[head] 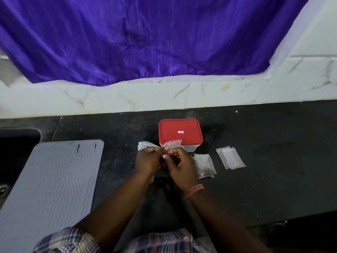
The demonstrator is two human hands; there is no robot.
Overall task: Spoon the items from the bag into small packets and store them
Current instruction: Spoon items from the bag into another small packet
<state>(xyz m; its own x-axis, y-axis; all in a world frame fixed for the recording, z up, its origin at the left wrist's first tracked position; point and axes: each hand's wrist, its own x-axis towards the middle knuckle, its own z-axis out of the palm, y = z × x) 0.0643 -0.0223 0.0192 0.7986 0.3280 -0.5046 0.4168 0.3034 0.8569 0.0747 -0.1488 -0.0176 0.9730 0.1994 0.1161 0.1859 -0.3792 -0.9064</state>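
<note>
your left hand (148, 160) and right hand (179, 166) are together above the middle of the dark desk (264, 161), both pinching one small clear packet (172, 144) at its top edge, just in front of the red-lidded container (180, 133). a bit of clear plastic (144, 145), perhaps the bag, shows behind your left hand; i can't tell more.

risks, as i judge them: if the packet's mouth isn't pressed fully closed, the contents can spill onto the dark desk, where they'd be hard to see. pulling too hard could tear the thin film. the filled packet (205, 166) and the empty packets (230, 157) lie near your right wrist, easy to sweep aside.

the lid carries a small sticker (180, 132), too small to read.
</note>
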